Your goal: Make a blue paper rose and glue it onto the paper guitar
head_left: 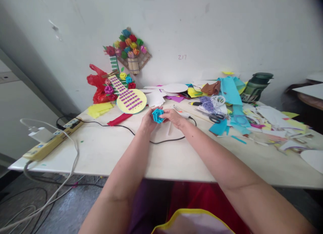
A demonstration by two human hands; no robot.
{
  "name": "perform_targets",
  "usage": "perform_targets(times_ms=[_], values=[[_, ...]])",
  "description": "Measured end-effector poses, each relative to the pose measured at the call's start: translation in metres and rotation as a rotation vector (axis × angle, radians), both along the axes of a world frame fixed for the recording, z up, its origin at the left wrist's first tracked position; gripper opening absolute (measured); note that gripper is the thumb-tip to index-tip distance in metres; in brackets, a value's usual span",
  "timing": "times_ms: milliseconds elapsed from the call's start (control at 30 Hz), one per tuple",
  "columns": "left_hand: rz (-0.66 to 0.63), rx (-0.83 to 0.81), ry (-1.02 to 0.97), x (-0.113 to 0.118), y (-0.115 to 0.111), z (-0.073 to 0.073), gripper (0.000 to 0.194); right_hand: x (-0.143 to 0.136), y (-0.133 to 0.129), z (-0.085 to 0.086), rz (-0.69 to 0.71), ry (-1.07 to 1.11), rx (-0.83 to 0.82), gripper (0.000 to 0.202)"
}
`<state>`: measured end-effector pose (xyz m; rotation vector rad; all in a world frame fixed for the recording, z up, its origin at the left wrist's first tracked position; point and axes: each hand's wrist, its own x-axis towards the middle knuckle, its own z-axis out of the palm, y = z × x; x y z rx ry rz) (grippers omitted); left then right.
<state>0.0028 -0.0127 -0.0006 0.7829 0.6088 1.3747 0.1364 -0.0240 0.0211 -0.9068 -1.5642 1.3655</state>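
A blue paper flower (157, 115) with folded petals is held up over the middle of the table. My left hand (149, 120) is closed around its left side and base. From the right, the fingers of my right hand (174, 118) pinch the flower's edge. Just behind my right hand lies a white glue gun (183, 114), partly hidden, with a black cord (171, 139) that loops under both forearms. The yellow paper guitar (131, 101) with purple stripes stands to the left behind my hands. A red paper strip (119, 120) lies beside it.
On the left edge sits a power strip (54, 139) with a white charger (41, 135). Scissors (216, 117), purple yarn (207, 103), blue crepe paper (230, 91) and paper scraps spread over the right side. A green bottle (256, 87) stands at the back. A flower basket decoration (133, 65) leans against the wall.
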Motion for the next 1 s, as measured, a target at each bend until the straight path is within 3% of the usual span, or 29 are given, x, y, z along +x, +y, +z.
perform_targets(times_ms=[200, 600, 1000], values=[[-0.189, 0.0, -0.014, 0.005, -0.002, -0.001, 0.03, -0.004, -0.002, 0.0, 0.028, -0.036, 0.043, 0.01], [-0.221, -0.035, -0.141, 0.012, -0.009, 0.01, 0.036, -0.01, -0.007, 0.008, -0.099, -0.187, 0.18, 0.003], [-0.254, -0.007, -0.089, 0.013, -0.011, 0.011, 0.028, -0.015, -0.009, 0.015, -0.205, -0.358, 0.187, 0.005]])
